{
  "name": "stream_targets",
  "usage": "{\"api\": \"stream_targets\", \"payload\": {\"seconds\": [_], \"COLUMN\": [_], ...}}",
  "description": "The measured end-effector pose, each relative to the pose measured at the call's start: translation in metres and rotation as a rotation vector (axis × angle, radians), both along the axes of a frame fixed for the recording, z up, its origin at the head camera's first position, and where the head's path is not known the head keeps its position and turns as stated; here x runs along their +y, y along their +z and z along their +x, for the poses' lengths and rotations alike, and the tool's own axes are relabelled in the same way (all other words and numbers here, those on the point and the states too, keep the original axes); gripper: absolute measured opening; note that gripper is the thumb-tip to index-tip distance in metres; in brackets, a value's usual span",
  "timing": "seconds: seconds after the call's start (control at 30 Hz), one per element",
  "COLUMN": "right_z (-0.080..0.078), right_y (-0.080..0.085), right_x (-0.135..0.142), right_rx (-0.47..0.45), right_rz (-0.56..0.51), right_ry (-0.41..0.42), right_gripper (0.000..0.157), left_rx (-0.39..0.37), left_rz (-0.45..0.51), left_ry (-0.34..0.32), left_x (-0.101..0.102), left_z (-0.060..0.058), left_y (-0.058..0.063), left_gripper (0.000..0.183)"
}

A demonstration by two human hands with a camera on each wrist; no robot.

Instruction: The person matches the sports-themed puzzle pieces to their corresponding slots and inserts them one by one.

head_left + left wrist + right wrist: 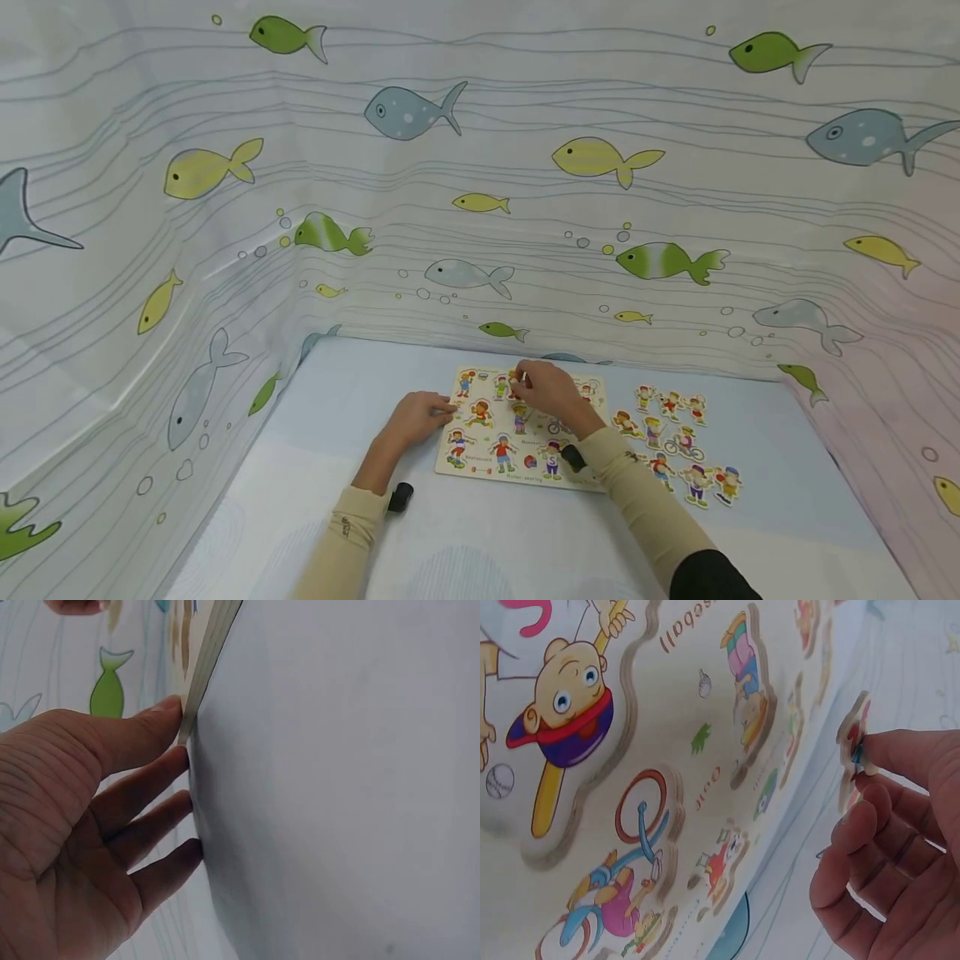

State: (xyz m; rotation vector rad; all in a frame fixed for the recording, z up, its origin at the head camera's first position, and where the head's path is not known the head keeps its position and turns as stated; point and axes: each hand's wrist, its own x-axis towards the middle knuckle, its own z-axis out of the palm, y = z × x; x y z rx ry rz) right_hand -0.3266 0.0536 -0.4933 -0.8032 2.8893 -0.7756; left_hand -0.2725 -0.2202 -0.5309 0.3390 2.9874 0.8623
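Observation:
A cream wooden puzzle board (501,425) with pictures of children playing sports lies flat on the table. My left hand (417,419) is at its left edge. In the left wrist view the thumb (154,724) touches the board's edge, and the other fingers extend down to the tabletop. Over the upper middle of the board, my right hand (551,390) pinches a small wooden puzzle piece (853,750) between thumb and fingertips. That piece is seen edge-on, so its picture is mostly hidden. The right forearm covers part of the board's right side.
Several loose puzzle pieces lie right of the board, among them a cyclist (684,443), a runner (627,424) and a figure in purple trousers (697,485). A fish-printed sheet (540,225) rises behind the pale table (480,533) and along its sides.

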Motion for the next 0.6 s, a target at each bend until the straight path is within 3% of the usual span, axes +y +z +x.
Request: {"api": "stream_targets", "payload": {"seconds": [0.2,0.47,0.6], "right_z": [-0.003,-0.009,-0.011], "right_y": [-0.002,-0.010,-0.013], "right_x": [-0.006,-0.024,-0.029], "right_rx": [0.002,-0.007,-0.019], "right_rz": [0.010,0.016,0.032], "right_ry": [0.032,0.063,0.065], "right_gripper": [0.012,0.015,0.016], "left_rx": [-0.028,-0.005,-0.020], "left_rz": [0.002,-0.035,0.006], "left_ry": [0.013,0.004,0.005], "left_x": [0.004,-0.001,0.001], "left_z": [-0.002,-0.001,-0.002], "left_y": [0.002,-0.002,-0.002], "left_gripper": [0.020,0.019,0.019]}}
